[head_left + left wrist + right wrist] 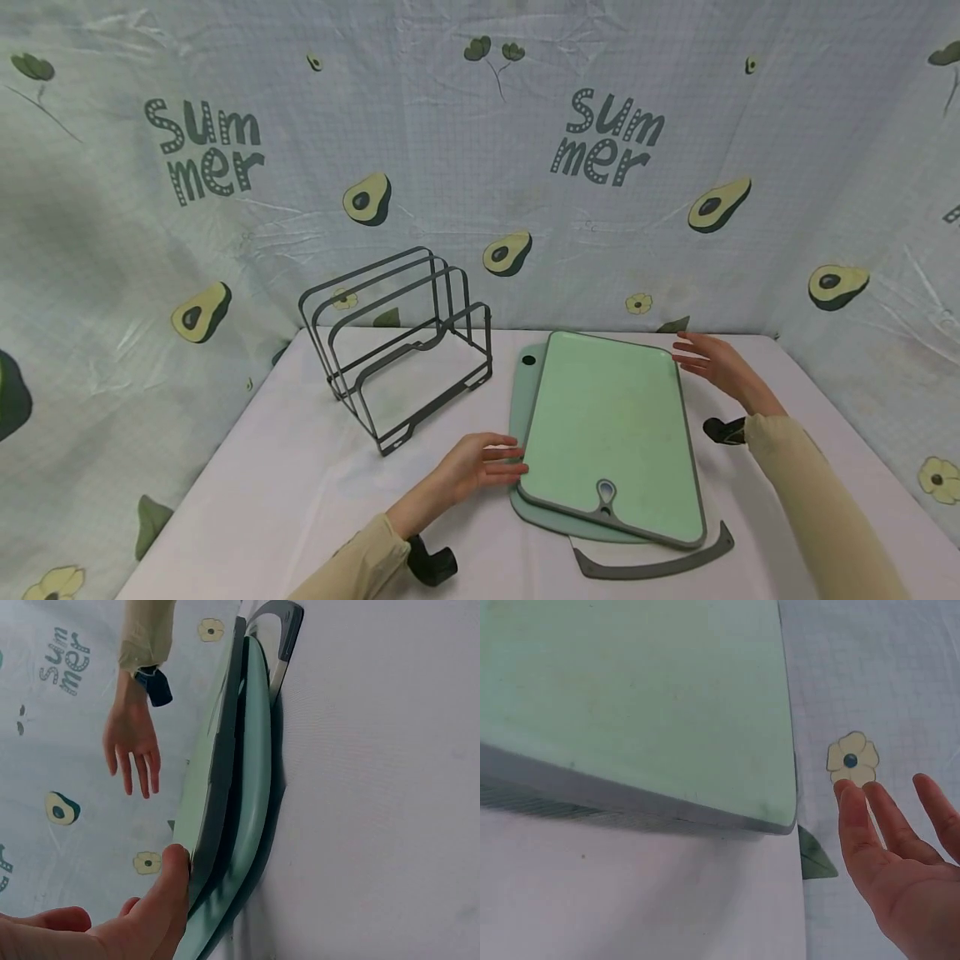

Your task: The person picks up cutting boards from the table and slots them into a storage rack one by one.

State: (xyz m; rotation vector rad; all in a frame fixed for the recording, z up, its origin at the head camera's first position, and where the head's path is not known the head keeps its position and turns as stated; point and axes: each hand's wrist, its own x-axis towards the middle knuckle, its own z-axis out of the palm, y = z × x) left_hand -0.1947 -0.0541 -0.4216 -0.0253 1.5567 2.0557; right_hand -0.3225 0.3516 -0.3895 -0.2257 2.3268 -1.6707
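Note:
A light green cutting board (pixel 611 433) with a grey rim and a teardrop hole lies on top of a stack. Under it, offset to the left, is a darker green cutting board (pixel 527 387). A white board with a grey curved end (pixel 652 570) sticks out at the near side. My left hand (pixel 472 467) has its fingers extended at the left edge of the top board; the left wrist view shows a fingertip right at the grey rim (pixel 217 787). My right hand (pixel 716 365) is by the far right corner, fingers spread and relaxed, holding nothing.
A dark metal rack (pixel 397 358) with several upright loops stands on the left of the white table (pixel 300 508). Behind the table hangs a cloth (pixel 420 125) printed with avocados and lettering. Black wrist devices (pixel 432 563) are worn at both sleeves.

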